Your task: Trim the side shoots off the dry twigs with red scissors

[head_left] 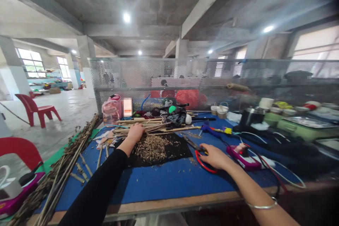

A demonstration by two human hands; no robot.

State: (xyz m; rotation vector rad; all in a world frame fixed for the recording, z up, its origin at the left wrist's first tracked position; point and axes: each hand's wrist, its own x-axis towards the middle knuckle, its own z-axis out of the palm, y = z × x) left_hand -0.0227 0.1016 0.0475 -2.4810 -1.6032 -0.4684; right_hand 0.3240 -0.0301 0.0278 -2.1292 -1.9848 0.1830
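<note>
My left hand (136,132) is closed over a bundle of thin dry sticks (156,128) behind a black cloth (182,148); its fingertips are partly hidden. Chopped brown plant bits (152,148) are heaped on that cloth. To the right of the heap, my right hand (213,156) has its fingers on the red handle of a pair of scissors (197,148), whose dark blades point away to the upper left. The scissors lie low over the blue tabletop (159,185). Short cut stick pieces (82,171) lie left of my left forearm.
Long dried stalks (66,159) run along the table's left edge. Yarn balls (172,109), a pink clear bottle (111,109) and small baskets (221,110) stand before a mesh partition (132,77). Purple power strip (246,159) and cables lie right. Red chairs (39,107) are at left.
</note>
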